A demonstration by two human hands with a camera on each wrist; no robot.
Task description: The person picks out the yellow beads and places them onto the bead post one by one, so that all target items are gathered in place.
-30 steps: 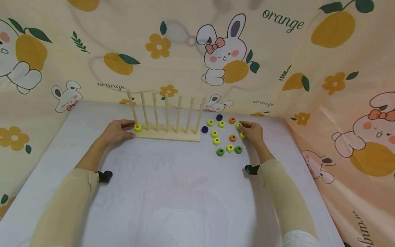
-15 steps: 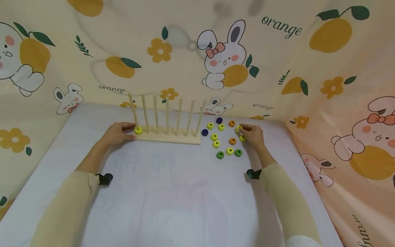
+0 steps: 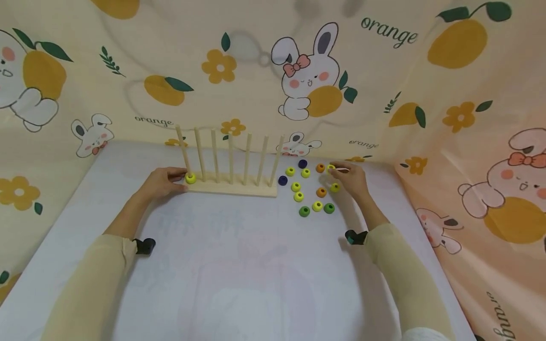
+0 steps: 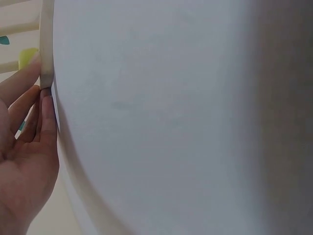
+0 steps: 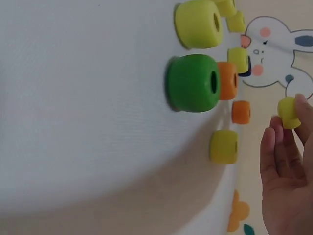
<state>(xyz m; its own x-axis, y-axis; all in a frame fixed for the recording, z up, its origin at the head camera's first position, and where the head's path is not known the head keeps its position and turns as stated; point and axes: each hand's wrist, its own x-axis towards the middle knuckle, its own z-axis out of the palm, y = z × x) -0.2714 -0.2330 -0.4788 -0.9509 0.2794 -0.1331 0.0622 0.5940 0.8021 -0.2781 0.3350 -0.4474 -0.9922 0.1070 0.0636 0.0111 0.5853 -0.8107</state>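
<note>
My left hand (image 3: 159,184) holds the left end of a wooden peg rack (image 3: 232,190), thumb at the front and fingers behind. Several upright pegs stand in a row along its base. A yellow bead (image 3: 190,179) sits at the bottom of the leftmost peg, right beside my fingertips. In the left wrist view, my thumb overlaps the corner of the base (image 4: 46,44). My right hand (image 3: 353,179) pinches another yellow bead (image 5: 286,113) between thumb and fingers, raised above the table in the right wrist view.
Loose beads lie right of the rack: several yellow ones (image 3: 299,196), two orange (image 3: 321,192), two green (image 3: 329,208) and two dark blue (image 3: 283,180). They rest on a white tabletop (image 3: 239,255). A printed cloth (image 3: 251,94) rises behind the table and along its sides.
My right hand has lifted the yellow bead off the table and shifted slightly away from me, uncovering another yellow bead below it. My left hand and the rack keep their places.
</note>
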